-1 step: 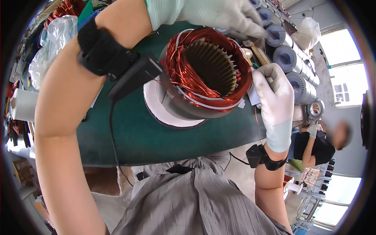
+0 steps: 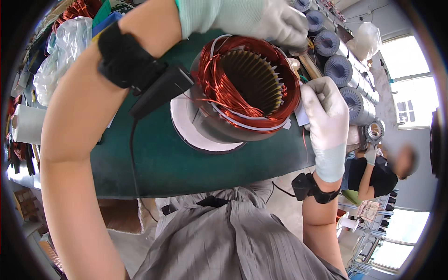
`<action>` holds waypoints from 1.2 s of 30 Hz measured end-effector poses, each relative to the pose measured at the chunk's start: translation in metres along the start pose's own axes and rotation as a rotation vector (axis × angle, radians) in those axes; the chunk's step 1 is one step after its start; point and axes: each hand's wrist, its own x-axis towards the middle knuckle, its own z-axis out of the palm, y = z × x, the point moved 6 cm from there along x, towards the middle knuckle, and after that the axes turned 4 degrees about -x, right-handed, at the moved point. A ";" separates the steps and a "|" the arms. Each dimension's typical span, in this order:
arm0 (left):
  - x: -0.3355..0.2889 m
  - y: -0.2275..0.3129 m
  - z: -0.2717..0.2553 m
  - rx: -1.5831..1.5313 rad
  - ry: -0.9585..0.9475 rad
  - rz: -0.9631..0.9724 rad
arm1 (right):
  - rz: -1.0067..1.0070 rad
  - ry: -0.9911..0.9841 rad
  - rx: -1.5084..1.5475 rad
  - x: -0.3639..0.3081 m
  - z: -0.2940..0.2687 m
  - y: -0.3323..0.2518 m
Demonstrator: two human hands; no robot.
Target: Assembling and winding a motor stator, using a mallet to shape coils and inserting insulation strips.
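A motor stator [image 2: 233, 130] stands tilted on a white round base [image 2: 184, 123] on the green tabletop. Red copper windings [image 2: 219, 84], bound with white ties, ring its slotted bore. My left hand [image 2: 282, 25], in a pale glove, reaches around the far side with its fingers curled together, slightly blurred. What they hold is hidden. By the stator's right edge, my gloved right hand [image 2: 326, 109] is closed in a pinch against the windings; the thing between its fingertips cannot be made out. A thin red wire [image 2: 304, 140] hangs just below this hand.
Several grey slotted cores [image 2: 339, 70] line the right side. Clear plastic bags [image 2: 60, 60] and a white roll [image 2: 29, 123] lie at the left. A black cable [image 2: 135, 163] crosses the table edge. Another person [image 2: 373, 170] works at far right.
My left hand has drawn slightly back to the left, and its fingers are more curled. My right hand and the stator have hardly moved.
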 end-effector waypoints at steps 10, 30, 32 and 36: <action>-0.020 -0.036 0.022 0.154 0.101 -0.156 | -0.069 0.151 0.067 0.014 0.012 0.011; -0.036 -0.012 0.029 0.663 0.132 0.352 | -0.094 -0.137 0.037 0.040 0.020 -0.003; -0.034 -0.019 0.029 0.641 0.110 0.291 | -0.060 -0.190 0.033 0.041 0.016 -0.001; -0.038 -0.009 0.024 0.789 0.118 0.359 | -0.064 -0.268 -0.062 0.041 0.018 -0.015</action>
